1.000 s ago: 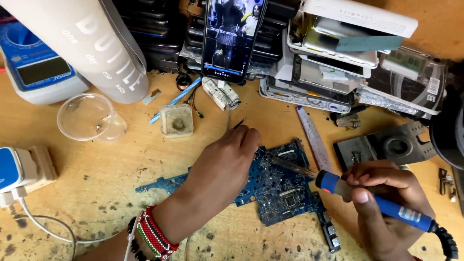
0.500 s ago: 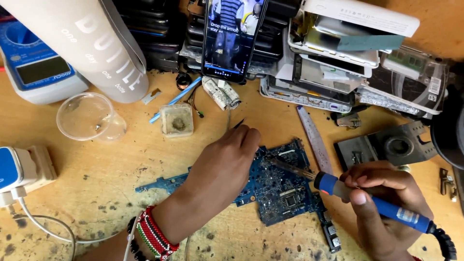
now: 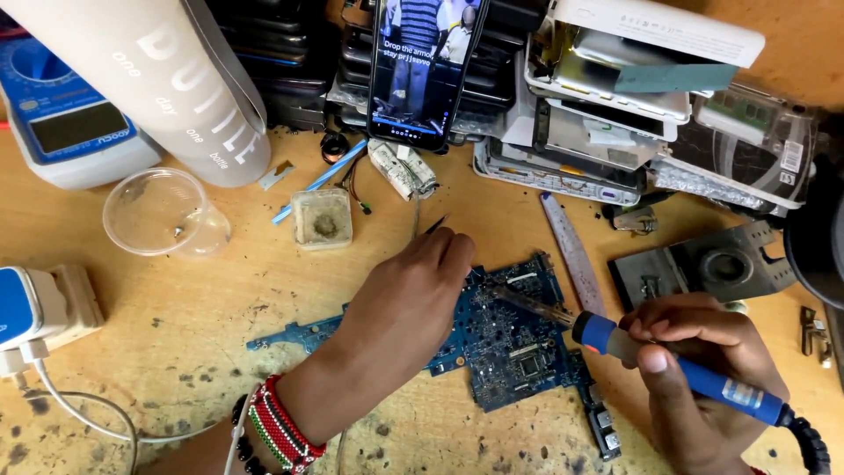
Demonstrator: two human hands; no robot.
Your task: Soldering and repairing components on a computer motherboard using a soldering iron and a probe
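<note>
Cup: clear plastic cup [image 3: 165, 214] near the counter's [image 3: 132, 334] left edge; small dark bit inside
Board: blue circuit board [image 3: 519, 339] mid-counter, under both hands
Left hand [image 3: 400, 303]: fingers together on a thin tool, pressing the board
Right hand [image 3: 703, 369]: fingers clamped on the blue soldering iron [image 3: 677, 369]; tip on board

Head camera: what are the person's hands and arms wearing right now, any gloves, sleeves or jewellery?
Both hands are bare, no gloves. The left hand has no sleeve in view; its wrist carries a beaded bracelet in red, white, green and black bands, with dark beads beside it. The right hand shows no rings; its wrist is cut off by the frame edge.
</note>
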